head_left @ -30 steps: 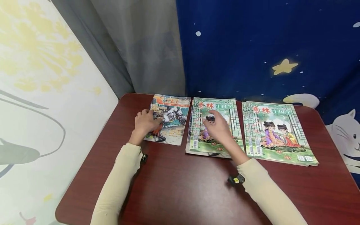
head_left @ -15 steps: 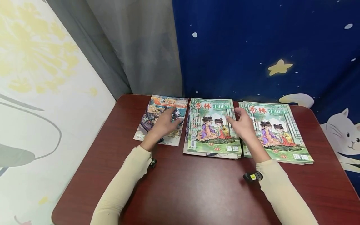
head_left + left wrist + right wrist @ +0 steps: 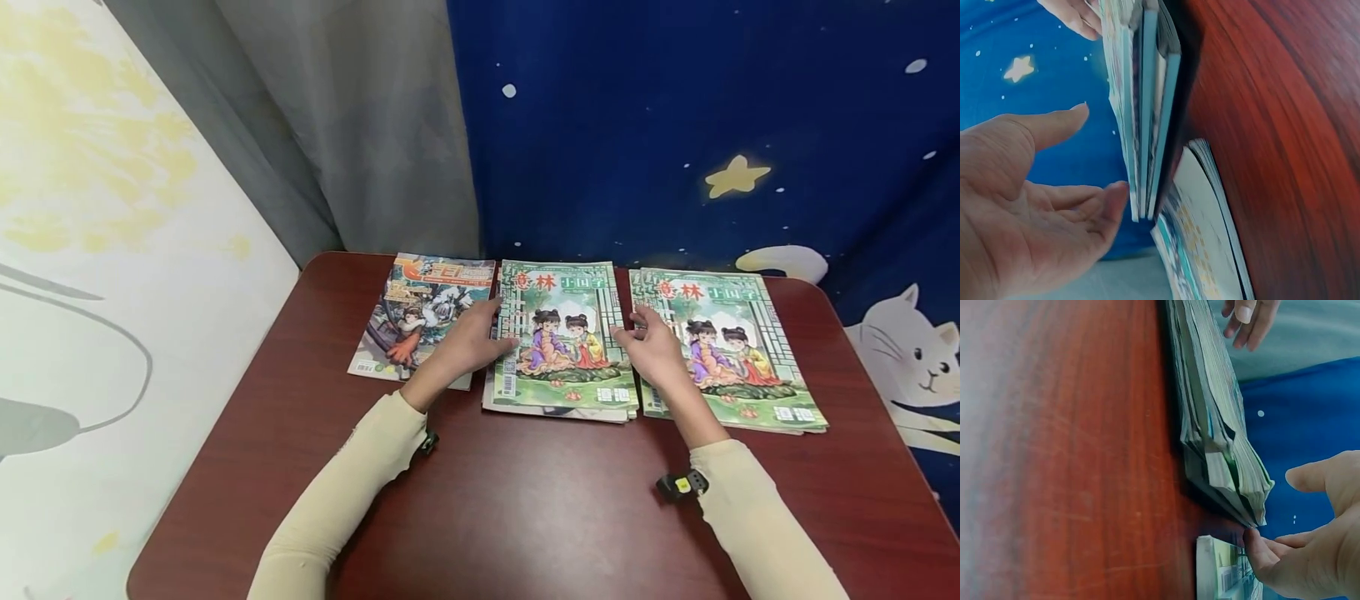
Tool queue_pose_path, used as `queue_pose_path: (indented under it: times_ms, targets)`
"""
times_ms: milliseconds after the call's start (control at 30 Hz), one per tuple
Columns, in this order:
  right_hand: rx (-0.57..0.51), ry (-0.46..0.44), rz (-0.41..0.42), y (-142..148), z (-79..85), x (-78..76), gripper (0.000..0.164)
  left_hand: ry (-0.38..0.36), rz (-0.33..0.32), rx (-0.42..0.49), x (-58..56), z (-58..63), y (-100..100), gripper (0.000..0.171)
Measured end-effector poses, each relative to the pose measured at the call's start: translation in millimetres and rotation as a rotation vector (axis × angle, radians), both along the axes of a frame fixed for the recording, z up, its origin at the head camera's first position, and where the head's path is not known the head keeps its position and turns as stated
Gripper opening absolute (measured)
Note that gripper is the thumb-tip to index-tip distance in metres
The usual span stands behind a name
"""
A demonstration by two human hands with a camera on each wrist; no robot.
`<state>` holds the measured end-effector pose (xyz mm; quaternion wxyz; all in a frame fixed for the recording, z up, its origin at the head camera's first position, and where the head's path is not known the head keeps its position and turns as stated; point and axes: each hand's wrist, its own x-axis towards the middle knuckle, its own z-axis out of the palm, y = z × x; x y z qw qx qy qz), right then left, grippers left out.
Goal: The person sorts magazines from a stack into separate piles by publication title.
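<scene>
Bracketing the middle magazine stack between left hand and right hand.
Holding nothing, with thumbs parted from fingers; perhaps touching the stack's edges. Flanked by an orange-titled magazine outside the left hand, a second green-covered stack under and beyond the right.

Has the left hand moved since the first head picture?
Yes, rightward: judged against the table, the left hand has gone from the left side of the left magazine to near the left edge of the middle stack.
</scene>
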<state>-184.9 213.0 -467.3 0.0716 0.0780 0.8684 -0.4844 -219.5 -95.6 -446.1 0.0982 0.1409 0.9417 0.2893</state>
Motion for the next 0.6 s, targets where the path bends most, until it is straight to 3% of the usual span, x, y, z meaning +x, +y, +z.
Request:
queue_pose_path:
  times_ms: [167,367,600]
  targets:
    - [-0.009,-0.017,0.014,-3,-3.6,3.4,0.080,0.007,0.030,-0.033,1.7,-2.5,8,0.085]
    - [0.075,-0.036,0.069,-1,-5.9,3.8,0.074,-0.003,0.071,-0.016,3.8,-1.7,14,0.087]
    - [0.053,-0.059,0.088,-1,-6.5,3.3,0.074,-0.045,0.120,0.151,2.5,-4.7,14,0.077]
